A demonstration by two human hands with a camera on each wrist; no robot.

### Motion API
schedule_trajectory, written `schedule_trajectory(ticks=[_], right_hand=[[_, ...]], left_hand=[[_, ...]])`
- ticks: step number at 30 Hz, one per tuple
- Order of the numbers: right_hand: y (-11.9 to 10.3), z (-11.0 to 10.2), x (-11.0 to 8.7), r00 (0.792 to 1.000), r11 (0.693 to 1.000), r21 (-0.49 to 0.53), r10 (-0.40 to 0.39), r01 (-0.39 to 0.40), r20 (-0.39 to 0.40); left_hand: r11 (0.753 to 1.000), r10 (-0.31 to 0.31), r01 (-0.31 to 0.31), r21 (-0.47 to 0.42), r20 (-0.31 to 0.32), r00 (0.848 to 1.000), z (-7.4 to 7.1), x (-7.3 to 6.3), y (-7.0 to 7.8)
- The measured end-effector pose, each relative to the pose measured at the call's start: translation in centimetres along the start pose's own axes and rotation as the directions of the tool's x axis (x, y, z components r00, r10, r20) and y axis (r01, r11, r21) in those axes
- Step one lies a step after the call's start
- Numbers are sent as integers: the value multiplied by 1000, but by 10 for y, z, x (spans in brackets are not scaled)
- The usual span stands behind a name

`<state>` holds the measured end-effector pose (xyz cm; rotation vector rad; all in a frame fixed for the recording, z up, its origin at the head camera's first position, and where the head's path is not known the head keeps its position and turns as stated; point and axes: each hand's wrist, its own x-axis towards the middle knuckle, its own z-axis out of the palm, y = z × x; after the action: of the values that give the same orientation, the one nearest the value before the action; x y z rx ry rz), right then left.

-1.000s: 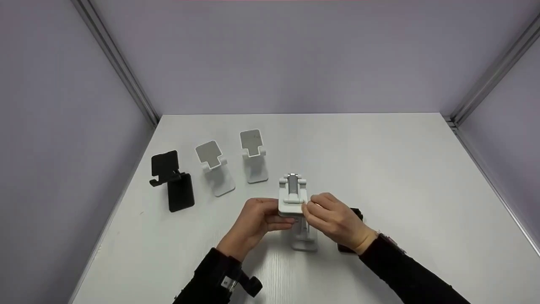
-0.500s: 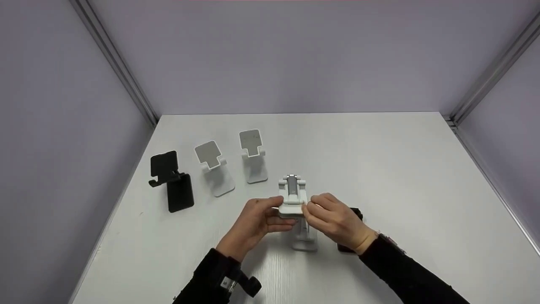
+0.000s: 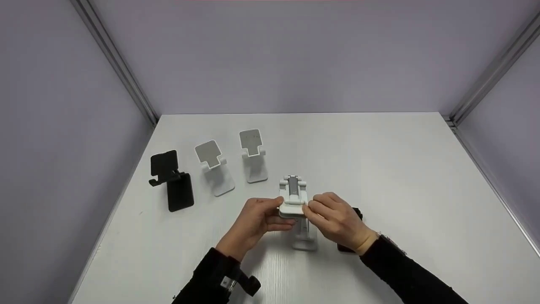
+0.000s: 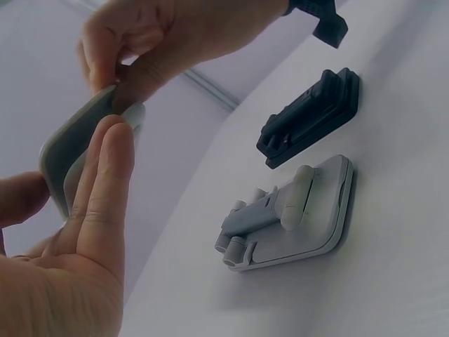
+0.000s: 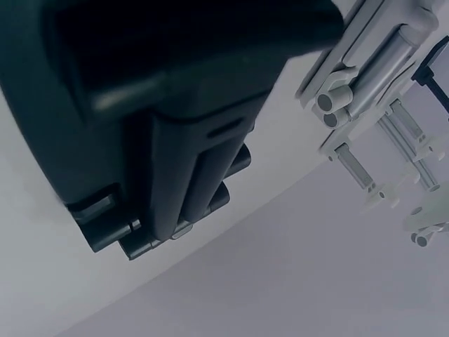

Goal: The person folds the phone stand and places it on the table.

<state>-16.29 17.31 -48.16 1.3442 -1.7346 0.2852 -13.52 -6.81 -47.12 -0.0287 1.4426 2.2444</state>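
A: The hands: what do they grip?
B: The left hand [image 3: 253,219] pinches the left edge of a white folding phone stand [image 3: 292,209], raised above the worktop [image 3: 400,169]; the right hand [image 3: 335,217] pinches its right corner.
A: What changed?
B: The left thumb [image 3: 276,201] has come over the edge; the hold looks steadier.
A: Around them, from the left?
B: An opened black stand [image 3: 180,193], an opened white stand [image 3: 219,181], a second white stand [image 3: 255,169], a folded white stand [image 3: 304,244] below, and a folded black stand [image 4: 309,118] partly behind the right hand.
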Motion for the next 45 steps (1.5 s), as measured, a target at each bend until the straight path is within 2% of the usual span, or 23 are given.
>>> schedule_trajectory(ticks=[3,5,6,8,10,11,12,13,15,17,18,19,20,21,22,24,26,29,33,40,45], right_hand=[[-2,0,1,995,992,96,89,-85,-35],[-4,0,2,982,967,193,182,-168,-53],[-5,0,3,970,944,248,238,-218,-54],[-7,0,4,929,872,352,370,-339,-22],[-9,-1,6,863,767,434,502,-473,54],[-9,-2,6,817,700,460,566,-546,110],[-10,-3,6,762,622,480,624,-619,175],[-10,-4,6,695,529,492,674,-691,251],[-10,-6,7,542,327,484,732,-811,413],[-9,-8,7,379,97,459,725,-883,575],[-9,-9,7,307,-8,438,701,-899,643],[-8,-9,7,249,-97,416,670,-904,699],[-8,-10,7,210,-167,398,636,-902,743],[-7,-10,7,184,-227,387,602,-894,777],[-7,-10,8,169,-274,382,574,-883,802],[-6,-10,9,166,-319,382,538,-867,827],[-6,-10,9,178,-347,393,515,-851,839],[-6,-10,9,191,-372,407,497,-834,847],[-7,-9,6,199,-386,410,482,-826,853],[-9,-8,5,202,-378,401,466,-835,861],[-12,-5,4,209,-375,397,452,-838,867]], left_hand=[[1000,12,-12,5,7,1000,0,0,1],[1000,20,-20,5,13,1000,0,0,1],[1000,22,-23,3,15,1000,0,1,1],[1000,28,-28,0,16,999,0,1,2],[1000,28,-28,-5,13,1000,0,1,2],[1000,31,-31,-3,11,999,0,0,2],[1000,30,-30,-4,7,1000,0,0,2],[1000,29,-29,-1,5,1000,0,0,2],[1000,25,-25,3,2,1000,-1,-1,2],[1000,23,-23,9,1,1000,-1,-1,2],[1000,20,-20,11,-1,1000,-1,-1,2],[1000,20,-20,14,0,1000,-2,0,2],[1000,21,-21,18,1,1000,-2,0,2],[1000,21,-21,20,2,1000,-2,0,2],[999,21,-21,24,3,1000,-2,0,2],[999,22,-22,29,6,1000,-2,0,2],[999,26,-26,39,10,1000,-2,0,1],[998,33,-33,50,8,999,-2,-1,1],[997,33,-33,67,1,999,-3,-1,-2],[996,14,-13,86,-19,1000,-5,-1,-5],[984,5,8,180,-70,998,-6,-2,-7]])
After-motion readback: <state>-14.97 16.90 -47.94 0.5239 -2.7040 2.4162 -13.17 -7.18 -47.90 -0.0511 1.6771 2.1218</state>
